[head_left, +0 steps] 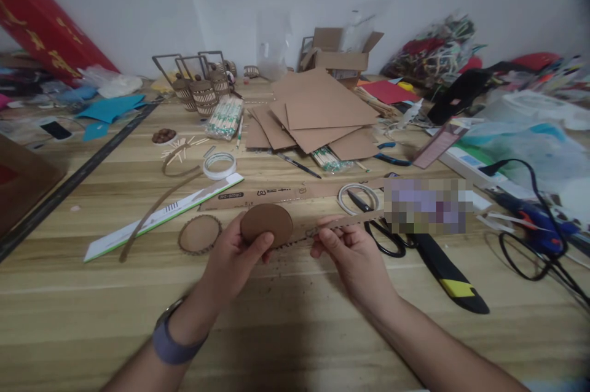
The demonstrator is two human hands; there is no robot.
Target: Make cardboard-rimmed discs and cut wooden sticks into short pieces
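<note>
My left hand [239,257] grips a round brown cardboard disc [266,225], thumb on its face. Between the thumb and fingers of my right hand [345,250] is a narrow corrugated cardboard strip [354,219]. The strip runs from the lower edge of the disc out past my right hand; whether it is fixed to the disc I cannot tell. Just left of my left hand lies another cardboard round with a corrugated rim [200,235]. Black-handled scissors [385,238] and a white ring [359,198] lie behind my right hand.
A black cutter with a yellow slider [454,284] lies at the right, near a blue glue gun [530,226] and its cable. Stacked cardboard sheets [327,103] stand behind. A white tape roll [219,166], a white-green strip [161,220] and small lidded buckets [203,94] are at the left.
</note>
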